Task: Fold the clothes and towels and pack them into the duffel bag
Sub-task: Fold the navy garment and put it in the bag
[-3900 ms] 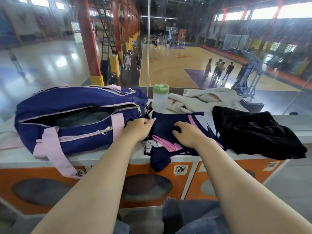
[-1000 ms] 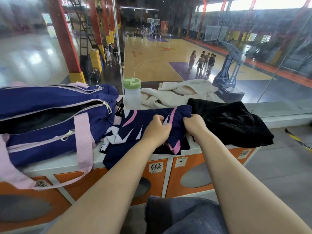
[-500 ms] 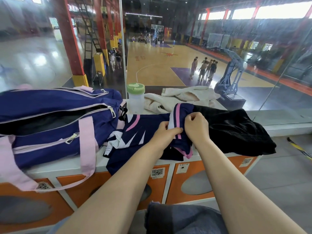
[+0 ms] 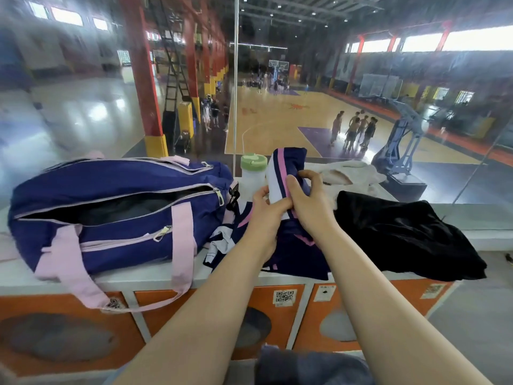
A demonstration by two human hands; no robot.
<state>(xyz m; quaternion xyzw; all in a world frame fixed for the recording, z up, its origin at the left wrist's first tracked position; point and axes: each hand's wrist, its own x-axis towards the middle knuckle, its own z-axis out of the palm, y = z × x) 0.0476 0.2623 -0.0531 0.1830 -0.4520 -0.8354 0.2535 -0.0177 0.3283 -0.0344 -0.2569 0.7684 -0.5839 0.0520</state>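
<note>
Nearest, grey-blue fabric (image 4: 311, 365) is seen at the bottom edge, below two bare forearms reaching forward. Orange locker fronts (image 4: 280, 307) with QR stickers are set under a white ledge (image 4: 155, 276).

On the ledge, a navy garment with pink and white stripes (image 4: 286, 168) is held up at one end by both hands, its other end left lying on the ledge. The left hand (image 4: 263, 215) is closed on the garment's lower left edge, thumb up against the white stripe. The right hand (image 4: 308, 201) is pinched on the fabric just beside it, fingers curled over the navy part (the two hands are touching).

To the left, the navy duffel bag (image 4: 111, 207) with pink straps is lying on the ledge, main zip open, dark contents visible inside. To the right, a black garment (image 4: 410, 234) is spread, apart from the bag.

Behind the hands, a clear bottle with a green lid (image 4: 253, 169) is standing upright, and a cream towel (image 4: 352, 173) is heaped beside it. Beyond glass, a basketball court (image 4: 277, 120) with small figures is seen.
</note>
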